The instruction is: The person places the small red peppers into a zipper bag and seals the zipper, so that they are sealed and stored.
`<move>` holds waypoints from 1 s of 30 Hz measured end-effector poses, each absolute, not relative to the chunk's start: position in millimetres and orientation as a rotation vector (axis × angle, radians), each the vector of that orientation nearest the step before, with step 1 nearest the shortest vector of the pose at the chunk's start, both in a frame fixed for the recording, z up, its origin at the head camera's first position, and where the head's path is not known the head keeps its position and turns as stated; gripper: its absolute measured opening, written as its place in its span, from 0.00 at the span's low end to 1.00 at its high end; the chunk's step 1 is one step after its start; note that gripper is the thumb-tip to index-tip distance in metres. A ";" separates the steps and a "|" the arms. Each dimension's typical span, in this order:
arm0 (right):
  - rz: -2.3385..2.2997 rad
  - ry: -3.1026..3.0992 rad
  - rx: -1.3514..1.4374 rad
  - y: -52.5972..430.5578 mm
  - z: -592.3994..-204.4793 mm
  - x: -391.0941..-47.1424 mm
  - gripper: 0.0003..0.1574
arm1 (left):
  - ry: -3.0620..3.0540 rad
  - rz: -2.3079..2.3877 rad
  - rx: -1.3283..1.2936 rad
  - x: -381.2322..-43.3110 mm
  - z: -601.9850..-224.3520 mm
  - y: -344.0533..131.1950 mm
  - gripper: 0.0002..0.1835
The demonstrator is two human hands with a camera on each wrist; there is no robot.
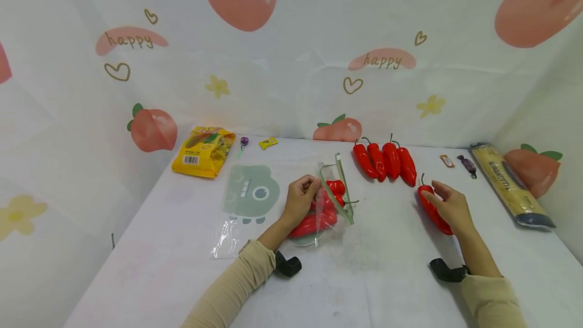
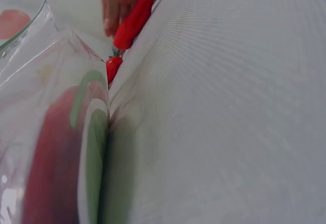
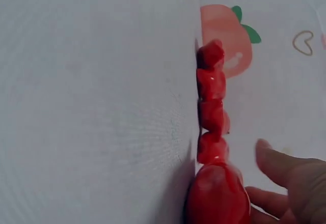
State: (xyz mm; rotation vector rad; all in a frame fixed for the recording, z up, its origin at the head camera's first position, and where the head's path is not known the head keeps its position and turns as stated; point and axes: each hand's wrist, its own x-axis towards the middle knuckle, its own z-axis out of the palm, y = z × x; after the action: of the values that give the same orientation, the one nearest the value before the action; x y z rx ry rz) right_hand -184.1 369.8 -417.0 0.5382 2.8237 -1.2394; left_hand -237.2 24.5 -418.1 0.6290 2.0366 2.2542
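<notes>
My left hand pinches the edge of a clear zip bag near its mouth, which gapes to the right. Several red chili peppers lie inside, one with its stem poking out of the opening. Over on the right, my right hand is at a single red chili pepper on the table. In the right wrist view the thumb stands away from this pepper, and the fingers lie close along its side. The left wrist view shows the bag up close.
Several red chili peppers lie in a row at the back. A spaghetti pack and two small wrapped candies are at right. Back left are a yellow candy bag, a lollipop and a yellow wrapped candy.
</notes>
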 end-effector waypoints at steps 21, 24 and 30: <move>-1.678 2.818 0.464 320.4 -402.2 -204.1 0.38 | 2.041 2.252 0.618 -236.9 -416.5 23.1 0.12; -1.911 2.675 0.482 301.1 -397.8 -215.9 0.36 | 2.041 2.251 0.615 -236.6 -416.4 23.2 0.12; -2.287 2.295 0.572 270.2 -386.6 -237.1 0.34 | 2.037 2.253 0.626 -236.4 -416.9 24.1 0.12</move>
State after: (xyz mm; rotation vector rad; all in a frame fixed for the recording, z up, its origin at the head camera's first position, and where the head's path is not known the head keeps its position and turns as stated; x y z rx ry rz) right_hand -237.1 270.2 -386.6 0.5721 2.2948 -2.2866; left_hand -236.4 24.1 -416.9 0.6261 2.0372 2.2531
